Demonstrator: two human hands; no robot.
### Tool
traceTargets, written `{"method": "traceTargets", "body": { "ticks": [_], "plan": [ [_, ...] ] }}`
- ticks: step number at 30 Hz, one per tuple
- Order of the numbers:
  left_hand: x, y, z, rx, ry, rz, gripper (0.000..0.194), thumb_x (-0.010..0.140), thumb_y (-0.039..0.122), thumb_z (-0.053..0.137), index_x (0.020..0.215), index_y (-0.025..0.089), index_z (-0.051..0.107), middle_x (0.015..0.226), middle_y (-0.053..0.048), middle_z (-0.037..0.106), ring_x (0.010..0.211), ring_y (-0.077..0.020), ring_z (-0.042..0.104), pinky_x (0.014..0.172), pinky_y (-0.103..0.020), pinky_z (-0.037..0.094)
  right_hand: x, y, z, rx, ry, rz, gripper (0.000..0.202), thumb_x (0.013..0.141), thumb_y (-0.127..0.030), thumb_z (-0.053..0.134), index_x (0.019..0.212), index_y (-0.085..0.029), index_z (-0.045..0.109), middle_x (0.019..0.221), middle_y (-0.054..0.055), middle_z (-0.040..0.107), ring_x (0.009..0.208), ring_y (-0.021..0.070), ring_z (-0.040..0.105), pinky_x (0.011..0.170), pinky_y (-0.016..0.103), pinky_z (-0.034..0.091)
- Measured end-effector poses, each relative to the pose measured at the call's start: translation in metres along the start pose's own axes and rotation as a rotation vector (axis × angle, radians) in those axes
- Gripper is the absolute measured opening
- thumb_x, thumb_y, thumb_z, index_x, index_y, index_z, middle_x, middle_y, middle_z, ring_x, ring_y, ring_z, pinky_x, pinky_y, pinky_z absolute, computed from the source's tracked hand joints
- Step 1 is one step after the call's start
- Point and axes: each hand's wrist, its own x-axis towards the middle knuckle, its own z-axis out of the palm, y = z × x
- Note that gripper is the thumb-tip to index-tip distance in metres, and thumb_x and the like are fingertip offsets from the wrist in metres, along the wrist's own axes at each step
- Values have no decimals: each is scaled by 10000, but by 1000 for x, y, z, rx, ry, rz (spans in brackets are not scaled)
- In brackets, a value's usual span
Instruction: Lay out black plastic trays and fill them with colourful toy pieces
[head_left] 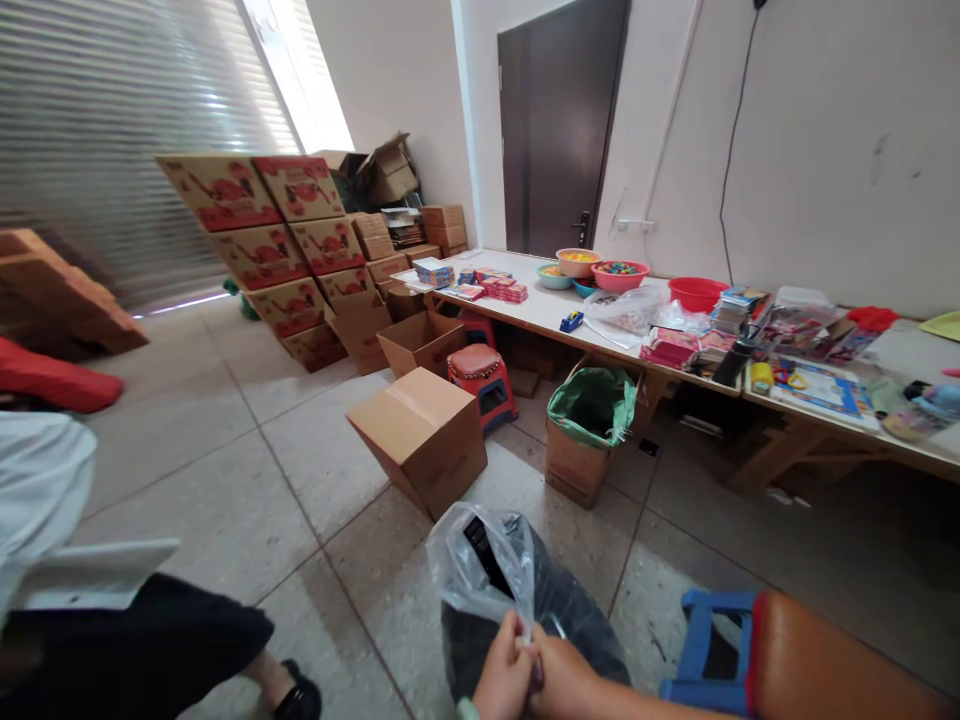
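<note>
Both hands low at the bottom edge of view, pressed together. My left hand (504,680) and right hand (559,675) are each closed, fingers pinched on the gathered top of a clear plastic bag (487,575). The bag is thin, glossy film, crinkled, catching the light in white streaks; it bulges upward and away from my hands, and dark, flat-edged contents show through it (cannot make out what they are). Its lower part sits right in front of my knuckles over the floor (315,470), which is pale speckled tile with dark grout lines. Just right of my right hand: a blue plastic stool (701,650) with a brown padded seat. Beyond the bag, a plain closed cardboard box (424,435), matte brown, stands skewed on the tiles; behind it, a small red stool (484,385) and an open box lined with a green bag (591,415). A long pale desk (547,310) runs along the right wall, carrying round plastic bowls (619,275) of coloured bits, stacked packets and printed sheets. Printed cartons (277,250) are stacked against the slatted shutter at left. At lower left, another person's dark trouser leg and black shoe (300,700), well apart from my hands.
</note>
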Motion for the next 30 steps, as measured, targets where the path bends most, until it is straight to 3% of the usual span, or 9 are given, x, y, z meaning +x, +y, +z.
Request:
{"method": "traceTargets", "body": {
  "ticks": [5, 8, 12, 17, 21, 25, 30],
  "plan": [
    [12, 0, -2, 256, 3, 75, 242, 678, 313, 616, 761, 209, 414, 539, 77, 415, 495, -90, 424, 513, -207, 320, 11, 9, 7, 42, 51, -15, 486, 656, -225, 604, 1141, -205, 612, 1074, 113, 722, 985, 271, 687, 777, 284, 490],
    [19, 7, -4, 474, -13, 161, 141, 726, 240, 585, 759, 205, 453, 579, 45, 478, 579, -121, 497, 576, -219, 364, 23, 17, 8, 128, 79, -43, 329, 755, -253, 523, 1047, -207, 665, 1066, 110, 725, 989, 260, 685, 797, 293, 492],
    [29, 21, -8, 653, -31, 244, 31, 774, 159, 512, 776, 189, 507, 702, -4, 593, 719, -149, 576, 689, -223, 403, 35, 22, 4, 272, 179, -109, 339, 772, -273, 497, 1051, -171, 662, 1070, 137, 717, 988, 256, 676, 817, 302, 491],
    [39, 41, -9, 778, -64, 238, 149, 828, 115, 421, 808, 170, 559, 810, -44, 661, 783, -159, 622, 722, -222, 414, 48, 22, -5, 310, 202, -184, 352, 736, -229, 497, 1045, -174, 655, 1011, 121, 729, 921, 250, 677, 783, 311, 491],
    [40, 66, -3, 1096, -79, 232, 228, 863, 123, 405, 860, 150, 631, 878, -90, 695, 878, -197, 645, 773, -256, 421, 58, 21, -16, 236, 204, -198, 361, 696, -184, 510, 1020, -153, 667, 991, 132, 728, 913, 260, 673, 766, 306, 489],
    [38, 94, 6, 1465, -82, 238, 290, 853, 98, 406, 939, 126, 682, 984, -145, 697, 1034, -263, 619, 935, -359, 403, 69, 16, -26, 253, 197, -212, 364, 685, -176, 537, 1024, -183, 669, 1004, 100, 728, 939, 244, 664, 799, 290, 487],
    [38, 115, 12, 1645, -98, 216, 307, 815, 71, 421, 965, 80, 688, 998, -202, 683, 1036, -315, 619, 935, -429, 422, 80, 6, -44, 296, 155, -282, 331, 713, -178, 519, 999, -180, 686, 1012, 94, 733, 957, 262, 670, 796, 302, 491]
  ]
}}
